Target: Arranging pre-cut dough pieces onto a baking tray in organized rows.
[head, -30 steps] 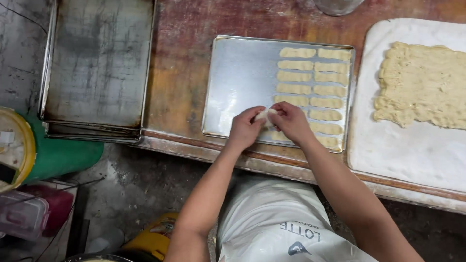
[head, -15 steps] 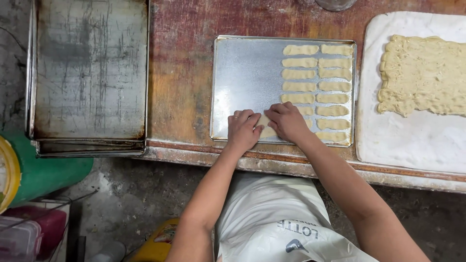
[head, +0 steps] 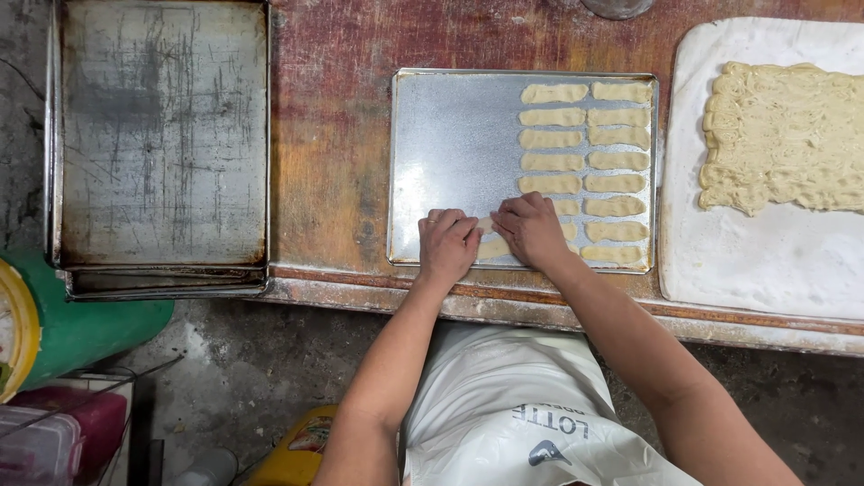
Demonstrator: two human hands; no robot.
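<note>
I am pressing both hands, left hand (head: 447, 243) and right hand (head: 531, 229), together on a soft, easily dented dough strip (head: 487, 245) on the baking tray (head: 450, 135), pinching its ends lightly.

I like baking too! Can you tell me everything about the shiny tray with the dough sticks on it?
The tray is a flat silvery metal rectangle with a low rim, lying on a worn reddish table. Its right part holds two columns of pale dough strips; its left part is bare. At the near edge, the left hand and right hand press a strip onto it.
</note>
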